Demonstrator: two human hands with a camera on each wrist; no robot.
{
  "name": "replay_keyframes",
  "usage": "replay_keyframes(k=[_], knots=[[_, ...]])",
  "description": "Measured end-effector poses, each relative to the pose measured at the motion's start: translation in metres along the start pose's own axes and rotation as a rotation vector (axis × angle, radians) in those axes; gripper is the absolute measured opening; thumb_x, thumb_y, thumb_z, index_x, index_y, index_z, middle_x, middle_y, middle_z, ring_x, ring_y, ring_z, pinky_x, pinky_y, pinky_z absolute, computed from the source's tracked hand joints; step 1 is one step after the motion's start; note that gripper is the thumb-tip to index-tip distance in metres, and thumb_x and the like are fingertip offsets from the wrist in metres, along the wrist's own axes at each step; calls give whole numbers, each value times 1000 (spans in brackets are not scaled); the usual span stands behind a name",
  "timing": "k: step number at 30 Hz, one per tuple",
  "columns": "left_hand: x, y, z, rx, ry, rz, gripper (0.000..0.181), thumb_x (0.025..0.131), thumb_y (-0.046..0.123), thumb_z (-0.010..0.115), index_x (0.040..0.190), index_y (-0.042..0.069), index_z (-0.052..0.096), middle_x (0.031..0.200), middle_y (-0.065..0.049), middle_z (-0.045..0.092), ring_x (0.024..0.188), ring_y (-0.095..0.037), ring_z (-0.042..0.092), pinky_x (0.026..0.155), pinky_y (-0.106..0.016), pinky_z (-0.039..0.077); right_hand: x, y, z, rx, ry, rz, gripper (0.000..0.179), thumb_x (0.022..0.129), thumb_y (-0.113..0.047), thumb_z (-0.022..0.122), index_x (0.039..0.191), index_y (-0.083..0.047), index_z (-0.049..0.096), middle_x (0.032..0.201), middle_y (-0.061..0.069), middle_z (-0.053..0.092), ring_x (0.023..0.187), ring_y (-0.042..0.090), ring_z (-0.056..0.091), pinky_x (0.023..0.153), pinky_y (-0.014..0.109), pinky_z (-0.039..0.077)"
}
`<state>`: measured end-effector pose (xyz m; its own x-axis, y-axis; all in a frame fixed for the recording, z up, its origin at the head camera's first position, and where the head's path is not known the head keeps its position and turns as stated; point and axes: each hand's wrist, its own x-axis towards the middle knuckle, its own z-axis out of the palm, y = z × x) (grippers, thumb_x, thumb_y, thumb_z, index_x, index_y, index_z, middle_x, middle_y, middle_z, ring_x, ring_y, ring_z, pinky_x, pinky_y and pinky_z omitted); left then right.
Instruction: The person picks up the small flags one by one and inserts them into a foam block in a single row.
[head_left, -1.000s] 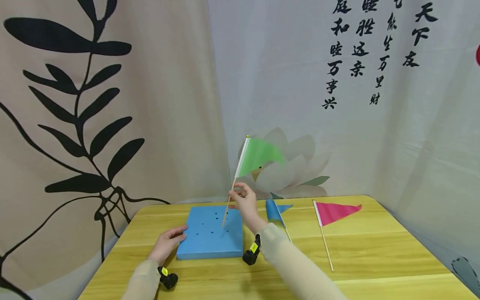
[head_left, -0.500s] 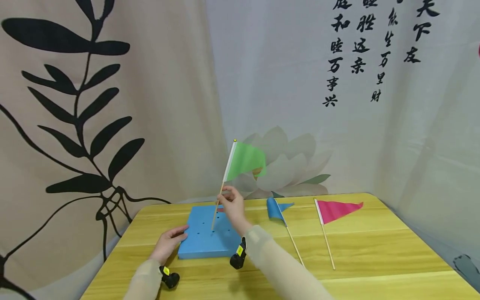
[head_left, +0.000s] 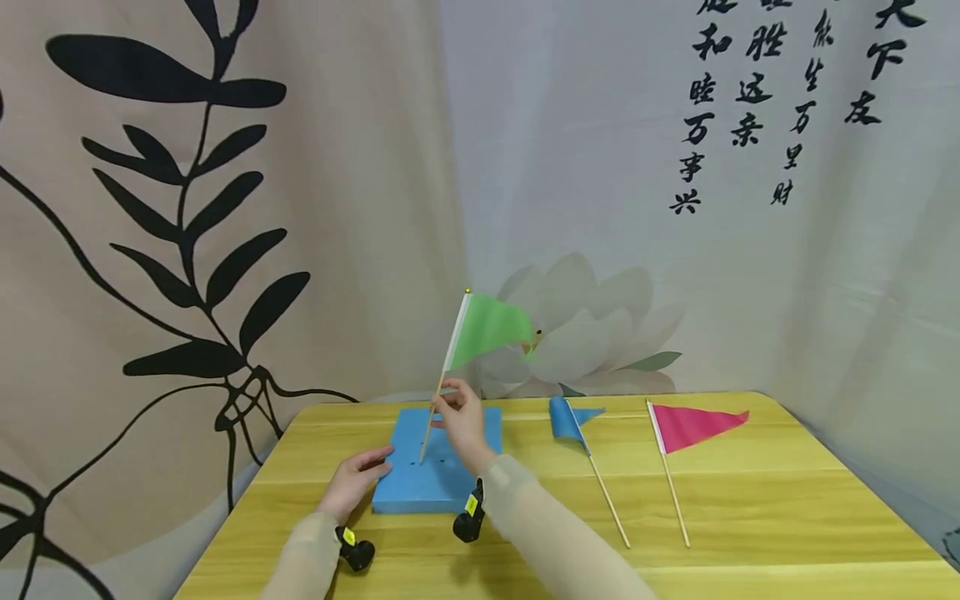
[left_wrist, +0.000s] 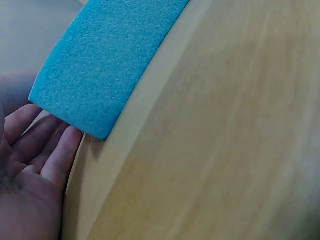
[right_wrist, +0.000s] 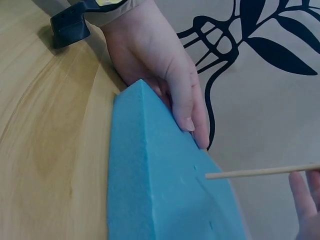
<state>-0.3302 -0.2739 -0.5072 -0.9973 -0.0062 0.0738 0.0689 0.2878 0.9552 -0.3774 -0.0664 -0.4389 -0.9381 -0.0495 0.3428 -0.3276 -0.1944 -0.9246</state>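
In my right hand [head_left: 461, 421], thumb and fingertips pinch the thin wooden stick of a green pennant flag [head_left: 486, 332]. The flag leans slightly right, its cloth up and its bare stick end [right_wrist: 212, 176] pointing down close over the blue foam block [head_left: 420, 496]. Small dark holes dot the block's top, one of them right by the stick's tip in the right wrist view. My left hand [head_left: 356, 482] rests against the block's left side, fingers fairly straight and thumb at the top edge. The left wrist view shows its fingertips at the block's corner [left_wrist: 100, 117].
On the wooden table [head_left: 795, 517], to the right, lie a blue pennant flag [head_left: 567, 421] with its cloth partly rolled and a pink pennant flag [head_left: 697, 427]. A printed curtain [head_left: 360, 208] hangs behind the table. Each wrist wears a small black camera [head_left: 469, 517].
My right hand has carried the green flag left and slightly down across the block. My left hand stays at the block's side. The head view has shifted slightly.
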Motion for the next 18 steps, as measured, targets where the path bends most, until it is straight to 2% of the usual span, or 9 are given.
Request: replay_keyframes(k=[7,12,14,18], knots=[[0,1,1,1,11,-1,43,96,16,63,136,2,56,141,-18,49,128,-34,46,104,-48,40,-1,1,9,-12,-19,-4,16,95,-8,63,111,-10,61,96,18,65,89,35,65,68,35,60],[1,1,2,-2,16,-3,41,95,15,63,134,3,58,139,-17,51,126,-33,48,103,-49,41,-4,0,15,-40,-36,-1,16,96,-7,62,111,-13,61,94,13,66,85,25,66,69,33,59],[2,-1,1,1,12,-3,42,95,16,63,134,3,58,139,-17,51,126,-34,48,103,-49,42,-9,-8,17,-49,-38,-6,17,96,-5,60,112,-10,61,94,17,66,85,29,66,70,38,59],[2,-4,-1,8,6,1,42,95,19,64,134,5,58,138,-16,52,125,-33,48,102,-48,43,-8,-6,22,-81,-43,-30,19,96,-2,60,115,-4,60,94,23,64,87,39,65,72,44,59]])
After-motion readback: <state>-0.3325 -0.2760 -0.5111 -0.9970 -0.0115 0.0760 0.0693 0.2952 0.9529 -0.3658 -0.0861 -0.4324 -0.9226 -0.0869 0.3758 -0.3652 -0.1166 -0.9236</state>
